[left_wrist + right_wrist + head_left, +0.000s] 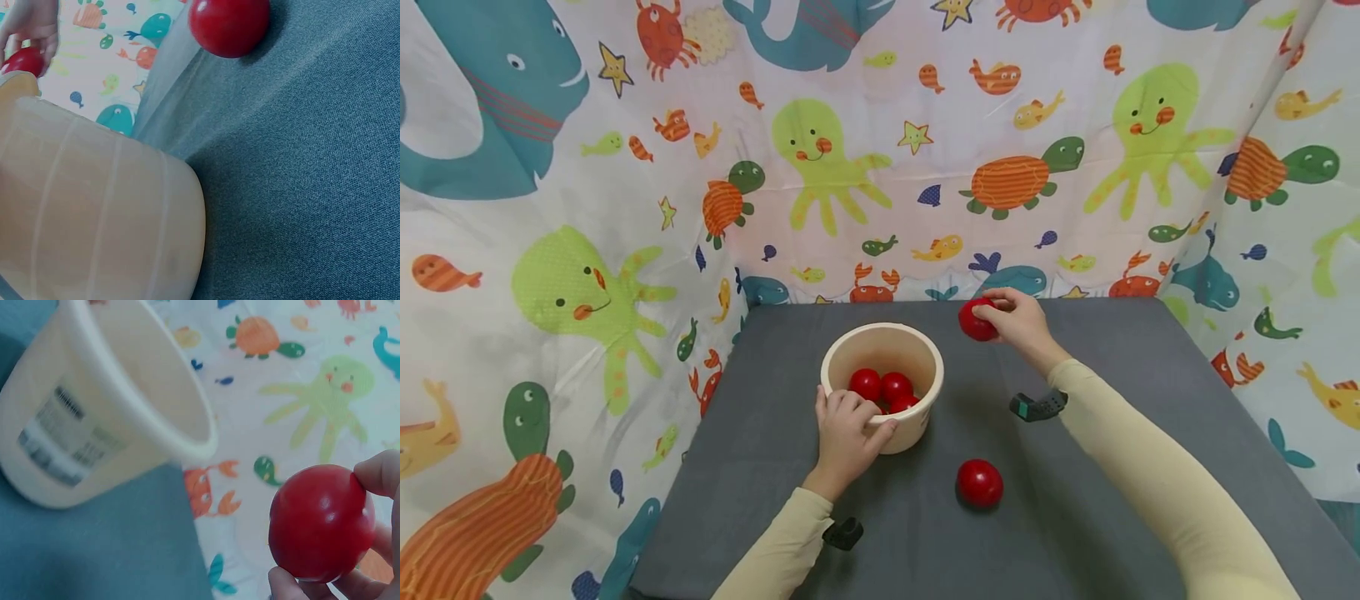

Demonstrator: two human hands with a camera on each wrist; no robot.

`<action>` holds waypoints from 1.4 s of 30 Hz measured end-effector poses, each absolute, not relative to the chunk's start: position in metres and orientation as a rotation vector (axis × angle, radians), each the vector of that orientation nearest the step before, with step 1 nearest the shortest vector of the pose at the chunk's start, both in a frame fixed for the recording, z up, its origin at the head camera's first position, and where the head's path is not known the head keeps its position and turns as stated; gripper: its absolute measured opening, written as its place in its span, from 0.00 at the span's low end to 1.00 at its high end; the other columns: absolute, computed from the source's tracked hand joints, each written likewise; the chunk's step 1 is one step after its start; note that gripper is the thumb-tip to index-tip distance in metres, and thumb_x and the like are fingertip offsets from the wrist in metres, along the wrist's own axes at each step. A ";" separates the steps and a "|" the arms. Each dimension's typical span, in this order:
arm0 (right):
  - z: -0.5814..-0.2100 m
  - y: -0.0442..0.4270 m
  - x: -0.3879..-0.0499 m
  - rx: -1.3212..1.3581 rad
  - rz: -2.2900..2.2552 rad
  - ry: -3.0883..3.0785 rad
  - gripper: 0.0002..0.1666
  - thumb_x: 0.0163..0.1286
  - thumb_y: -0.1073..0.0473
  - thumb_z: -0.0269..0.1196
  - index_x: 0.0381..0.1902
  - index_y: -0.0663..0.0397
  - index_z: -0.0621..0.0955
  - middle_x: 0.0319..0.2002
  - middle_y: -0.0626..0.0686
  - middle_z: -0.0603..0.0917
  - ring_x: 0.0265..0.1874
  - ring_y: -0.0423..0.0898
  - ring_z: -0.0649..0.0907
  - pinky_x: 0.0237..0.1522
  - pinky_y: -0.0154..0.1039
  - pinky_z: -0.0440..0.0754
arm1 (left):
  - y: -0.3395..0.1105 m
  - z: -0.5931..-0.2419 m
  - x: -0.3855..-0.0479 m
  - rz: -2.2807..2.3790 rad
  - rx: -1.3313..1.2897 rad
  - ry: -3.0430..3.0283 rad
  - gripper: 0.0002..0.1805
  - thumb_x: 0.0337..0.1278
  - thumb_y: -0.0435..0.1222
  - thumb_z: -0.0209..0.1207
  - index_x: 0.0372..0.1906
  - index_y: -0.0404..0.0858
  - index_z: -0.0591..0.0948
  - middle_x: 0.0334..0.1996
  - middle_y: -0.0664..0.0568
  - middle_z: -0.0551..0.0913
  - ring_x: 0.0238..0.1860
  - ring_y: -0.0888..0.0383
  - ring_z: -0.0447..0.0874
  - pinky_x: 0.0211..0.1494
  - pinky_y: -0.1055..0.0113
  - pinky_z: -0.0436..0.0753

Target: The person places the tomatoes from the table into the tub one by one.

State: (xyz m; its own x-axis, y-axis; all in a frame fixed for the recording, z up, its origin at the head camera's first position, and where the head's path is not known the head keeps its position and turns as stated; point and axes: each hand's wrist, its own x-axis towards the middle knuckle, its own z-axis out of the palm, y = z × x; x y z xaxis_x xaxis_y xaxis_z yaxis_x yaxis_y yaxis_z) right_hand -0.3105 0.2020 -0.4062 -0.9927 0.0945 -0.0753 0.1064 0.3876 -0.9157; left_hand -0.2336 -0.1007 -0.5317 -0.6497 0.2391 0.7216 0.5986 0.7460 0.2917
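A cream bucket (910, 429) stands on the dark table, with several red tomatoes (896, 387) inside. At its near left rim my left hand (847, 433) grips the edge, fingers over the rim and thumb on the near side. To the right of the bucket, my right hand (1018, 323) pinches a smooth red tomato (322, 522) between thumb and fingers, held up above the table's back part. One more tomato (980, 483) lies on the cloth in front of the bucket, to the right. The left wrist view shows the bucket's ribbed wall (100, 206), but not my left hand.
Grey cloth covers the table (760, 392). A curtain (865, 183) with printed sea animals hangs behind it and along both sides. A printed label (69, 437) is on the bucket's outer wall. Dark straps (1039, 407) are on both wrists.
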 end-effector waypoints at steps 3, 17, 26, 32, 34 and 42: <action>-0.393 0.187 -0.312 0.164 -1.727 2.603 0.33 0.71 0.50 0.65 0.71 0.51 0.72 0.65 0.63 0.76 0.64 0.62 0.77 0.54 0.53 0.86 | -0.100 -0.532 -0.232 -0.685 -0.624 -2.270 0.11 0.54 0.50 0.65 0.27 0.48 0.83 0.32 0.51 0.82 0.46 0.48 0.77 0.66 0.20 0.60; -0.386 0.107 -0.301 -0.144 -1.678 2.575 0.29 0.69 0.53 0.67 0.66 0.52 0.76 0.63 0.62 0.80 0.61 0.61 0.80 0.50 0.52 0.88 | -0.103 -0.532 -0.236 -0.689 -0.629 -2.248 0.13 0.54 0.51 0.65 0.27 0.47 0.83 0.32 0.50 0.82 0.46 0.47 0.77 0.65 0.19 0.60; -0.409 0.074 -0.295 -0.158 -1.578 2.595 0.23 0.69 0.55 0.66 0.60 0.50 0.80 0.57 0.58 0.84 0.51 0.56 0.84 0.47 0.48 0.89 | -0.102 -0.531 -0.235 -0.699 -0.625 -2.270 0.13 0.56 0.52 0.65 0.28 0.48 0.83 0.33 0.51 0.83 0.47 0.48 0.77 0.65 0.19 0.60; -0.423 0.069 -0.295 -0.060 -1.558 2.600 0.20 0.70 0.57 0.65 0.58 0.50 0.81 0.57 0.57 0.85 0.49 0.56 0.85 0.45 0.48 0.90 | -0.099 -0.532 -0.236 -0.669 -0.620 -2.277 0.14 0.57 0.53 0.64 0.28 0.48 0.83 0.34 0.51 0.83 0.48 0.48 0.78 0.66 0.19 0.60; -0.427 0.069 -0.296 -0.051 -1.555 2.587 0.21 0.70 0.56 0.65 0.59 0.50 0.81 0.58 0.58 0.84 0.48 0.56 0.86 0.45 0.48 0.90 | -0.099 -0.532 -0.235 -0.660 -0.618 -2.284 0.14 0.57 0.53 0.64 0.29 0.48 0.83 0.34 0.50 0.84 0.48 0.48 0.78 0.66 0.19 0.61; -0.438 0.068 -0.295 -0.092 -1.511 2.600 0.20 0.69 0.56 0.65 0.58 0.52 0.82 0.55 0.60 0.86 0.39 0.51 0.87 0.39 0.45 0.90 | -0.099 -0.533 -0.233 -0.655 -0.605 -2.298 0.14 0.57 0.53 0.64 0.29 0.48 0.84 0.34 0.50 0.83 0.48 0.47 0.77 0.67 0.20 0.59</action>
